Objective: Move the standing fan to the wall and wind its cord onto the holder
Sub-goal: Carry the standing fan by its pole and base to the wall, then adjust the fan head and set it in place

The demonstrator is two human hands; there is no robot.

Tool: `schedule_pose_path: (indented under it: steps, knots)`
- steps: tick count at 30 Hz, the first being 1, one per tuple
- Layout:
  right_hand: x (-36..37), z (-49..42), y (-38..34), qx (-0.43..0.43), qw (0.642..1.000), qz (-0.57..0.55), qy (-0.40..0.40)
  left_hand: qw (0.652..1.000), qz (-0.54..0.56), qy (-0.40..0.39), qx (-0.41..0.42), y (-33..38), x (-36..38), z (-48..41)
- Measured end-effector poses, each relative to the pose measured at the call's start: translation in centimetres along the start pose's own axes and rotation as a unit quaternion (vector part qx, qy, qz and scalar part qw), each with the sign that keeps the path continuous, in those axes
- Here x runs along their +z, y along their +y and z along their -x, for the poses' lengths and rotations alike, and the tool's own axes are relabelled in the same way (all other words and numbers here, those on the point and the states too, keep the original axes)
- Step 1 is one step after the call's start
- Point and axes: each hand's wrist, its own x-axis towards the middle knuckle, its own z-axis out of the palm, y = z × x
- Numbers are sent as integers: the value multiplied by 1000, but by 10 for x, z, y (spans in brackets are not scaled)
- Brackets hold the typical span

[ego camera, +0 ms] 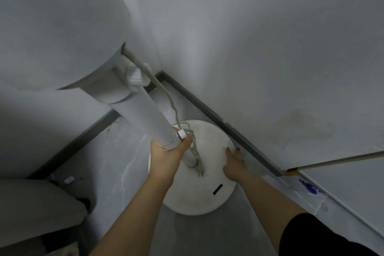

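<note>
While the left hand [166, 153] grips the round white plastic pole [145, 110] of the white standing fan [62, 33] low down, fingers curled round it, the fan stands in a corner, its round white base [197, 195] near the dark grey skirting board [228, 129]. The right hand [234, 162] lies on the base's rim on the wall side, fingers stretched out. The pale grey cord [166, 93] hangs from under the fan head, past a white bracket [135, 77] on the pole, and gathers in a loose tangle by the left thumb; its plug [200, 171] lies on the base. Around them are a smudged grey floor [124, 162] and plain grey walls [259, 48]. A grey padded seat [31, 203] sits at lower left, a white panel [349, 185] at right.
</note>
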Motion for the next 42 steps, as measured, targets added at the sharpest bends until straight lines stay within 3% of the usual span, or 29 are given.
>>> schedule_pose_path:
  steps: [7,12,20,24,27,29,32,35,39,42]
  knots:
    - [-20,26,-19,-10,1000,-18,1,999,-21,-39,-20,12,-5,1]
    - [-43,65,-51,-61,998,-17,12,992,-53,-103,-45,36,-14,10]
    - [-92,155,-97,-118,974,-171,89,982,-81,-162,-60,108,-58,31]
    - [-131,222,-147,-184,926,-257,205,986,-33,-156,-42,160,-77,53]
    - [-160,272,-192,-260,863,-345,263,989,16,-137,-51,183,-93,65]
    - [-176,311,-221,-298,822,-401,273,985,104,-117,-72,194,-102,73]
    - [-190,371,-254,-340,770,-461,281,945,295,-67,-122,214,-115,85]
    - [-192,420,-276,-381,720,-499,296,892,420,-6,-167,232,-140,90]
    - [-183,455,-295,-404,711,-472,329,861,468,30,-197,243,-175,98]
    - [-178,465,-306,-409,734,-399,366,853,476,36,-212,258,-198,109]
